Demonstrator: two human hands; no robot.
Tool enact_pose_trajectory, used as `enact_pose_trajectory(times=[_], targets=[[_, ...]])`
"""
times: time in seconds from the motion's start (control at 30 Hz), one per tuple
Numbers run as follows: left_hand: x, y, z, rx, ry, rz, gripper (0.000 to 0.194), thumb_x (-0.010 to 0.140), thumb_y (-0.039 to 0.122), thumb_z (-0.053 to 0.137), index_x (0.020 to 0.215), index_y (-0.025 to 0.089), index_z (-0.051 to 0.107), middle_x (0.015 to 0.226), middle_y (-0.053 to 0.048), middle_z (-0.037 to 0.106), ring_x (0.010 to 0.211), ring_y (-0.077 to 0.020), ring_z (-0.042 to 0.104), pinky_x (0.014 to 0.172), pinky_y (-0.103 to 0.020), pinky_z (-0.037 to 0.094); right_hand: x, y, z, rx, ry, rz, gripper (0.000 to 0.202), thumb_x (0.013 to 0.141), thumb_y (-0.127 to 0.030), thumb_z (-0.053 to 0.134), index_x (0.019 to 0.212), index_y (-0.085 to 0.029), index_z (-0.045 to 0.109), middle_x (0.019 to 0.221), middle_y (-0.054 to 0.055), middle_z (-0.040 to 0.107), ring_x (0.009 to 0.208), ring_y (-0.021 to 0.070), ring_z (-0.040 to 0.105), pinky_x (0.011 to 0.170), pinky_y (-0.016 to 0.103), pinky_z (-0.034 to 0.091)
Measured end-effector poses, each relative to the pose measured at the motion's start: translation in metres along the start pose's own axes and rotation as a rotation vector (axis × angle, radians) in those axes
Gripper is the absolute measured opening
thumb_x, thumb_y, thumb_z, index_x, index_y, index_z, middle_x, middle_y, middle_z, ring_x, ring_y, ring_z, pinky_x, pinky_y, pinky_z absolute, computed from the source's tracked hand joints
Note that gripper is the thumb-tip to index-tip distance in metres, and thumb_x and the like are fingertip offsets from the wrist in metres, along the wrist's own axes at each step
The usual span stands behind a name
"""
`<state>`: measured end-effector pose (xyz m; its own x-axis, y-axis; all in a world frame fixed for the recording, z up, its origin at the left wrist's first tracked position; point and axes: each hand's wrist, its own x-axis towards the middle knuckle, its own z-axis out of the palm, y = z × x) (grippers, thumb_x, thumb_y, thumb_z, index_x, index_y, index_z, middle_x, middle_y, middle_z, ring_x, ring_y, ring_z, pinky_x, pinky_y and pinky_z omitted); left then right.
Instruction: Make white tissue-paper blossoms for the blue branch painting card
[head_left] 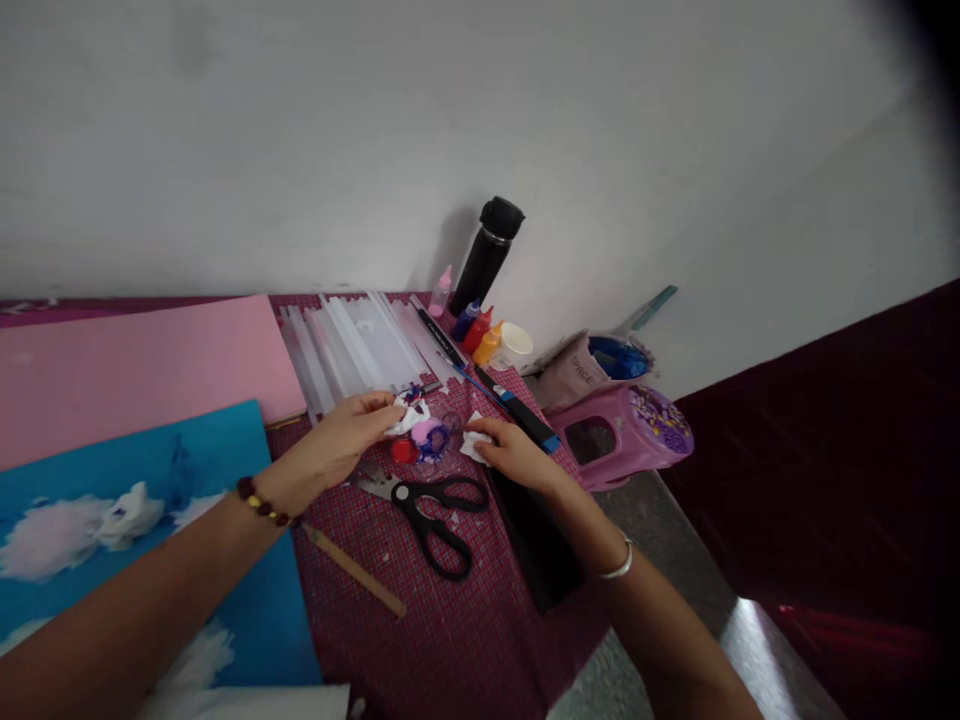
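My left hand (349, 435) pinches a crumpled white tissue (412, 412) smeared with dark blue paint. My right hand (514, 455) holds a smaller piece of white tissue (472, 440) between thumb and fingers. Between the hands lies a clear paint palette (452, 425) with pink, purple and red paint (405, 451) in its wells. Just below it are black-handled scissors (420, 500), with blades pointing left. A flat wooden stick (356, 570) rests below my left wrist. Under my left forearm is a blue painted board (277, 590) with white cloud shapes and a wad of tissue (131, 515) on it.
A pink board (150, 370) and translucent strips (360, 340) lie toward the wall. At the back stand a black bottle (486, 255), several small paint bottles (478, 330) and a pale cup (516, 340). A blue-black cutter (525, 415) lies near the table's right edge, beside a pink stool (622, 440).
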<state>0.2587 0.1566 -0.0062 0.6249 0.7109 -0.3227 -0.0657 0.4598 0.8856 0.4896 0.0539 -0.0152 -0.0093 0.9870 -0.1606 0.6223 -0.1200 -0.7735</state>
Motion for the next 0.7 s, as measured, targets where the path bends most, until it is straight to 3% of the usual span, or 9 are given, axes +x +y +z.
enact_pose_trajectory(times=[0.13, 0.23, 0.33, 0.5, 0.7], targets=[[-0.01, -0.004, -0.012, 0.173, 0.015, -0.005, 0.026, 0.073, 0.04, 0.069, 0.073, 0.016, 0.061, 0.062, 0.002, 0.06, 0.052, -0.0087, 0.051, 0.05, -0.019, 0.038, -0.003, 0.001, -0.011, 0.05, 0.031, -0.006, 0.037, 0.076, -0.013, 0.052, 0.112, -0.014, 0.059, 0.101, 0.006, 0.066, 0.089, 0.0182, 0.061, 0.084, 0.033, 0.046], [-0.021, -0.002, -0.021, 0.238, 0.049, 0.017, 0.028, 0.071, 0.042, 0.07, 0.075, 0.015, 0.063, 0.067, 0.001, 0.061, 0.057, -0.009, 0.051, 0.054, -0.019, 0.039, -0.005, 0.003, -0.018, 0.107, 0.166, 0.025, 0.037, 0.079, -0.017, 0.052, 0.115, -0.015, 0.053, 0.091, 0.004, 0.064, 0.077, 0.0152, 0.059, 0.072, 0.029, 0.047], [-0.032, 0.003, -0.025, 0.277, 0.084, 0.018, 0.032, 0.067, 0.044, 0.071, 0.075, 0.014, 0.063, 0.068, 0.001, 0.061, 0.059, -0.0105, 0.051, 0.055, -0.02, 0.039, -0.004, 0.002, -0.014, -0.029, 0.28, -0.015, 0.026, 0.08, -0.016, 0.054, 0.106, -0.016, 0.058, 0.092, 0.004, 0.063, 0.082, 0.0158, 0.058, 0.077, 0.031, 0.047], [-0.041, 0.005, -0.027, 0.326, 0.104, 0.041, 0.032, 0.068, 0.046, 0.068, 0.068, 0.015, 0.059, 0.063, 0.001, 0.059, 0.057, -0.0121, 0.051, 0.055, -0.022, 0.039, -0.003, 0.001, 0.009, -0.38, 0.149, -0.239, 0.023, 0.081, -0.006, 0.054, 0.099, -0.017, 0.063, 0.107, 0.009, 0.059, 0.102, 0.0186, 0.054, 0.093, 0.032, 0.042], [-0.038, -0.003, -0.026, 0.375, 0.135, 0.075, 0.032, 0.069, 0.046, 0.066, 0.068, 0.015, 0.059, 0.062, 0.002, 0.057, 0.057, -0.0118, 0.049, 0.056, -0.022, 0.037, 0.002, 0.001, 0.015, -0.392, 0.102, -0.254, 0.019, 0.081, -0.002, 0.05, 0.08, -0.018, 0.06, 0.087, 0.004, 0.056, 0.084, 0.0158, 0.053, 0.08, 0.027, 0.042]])
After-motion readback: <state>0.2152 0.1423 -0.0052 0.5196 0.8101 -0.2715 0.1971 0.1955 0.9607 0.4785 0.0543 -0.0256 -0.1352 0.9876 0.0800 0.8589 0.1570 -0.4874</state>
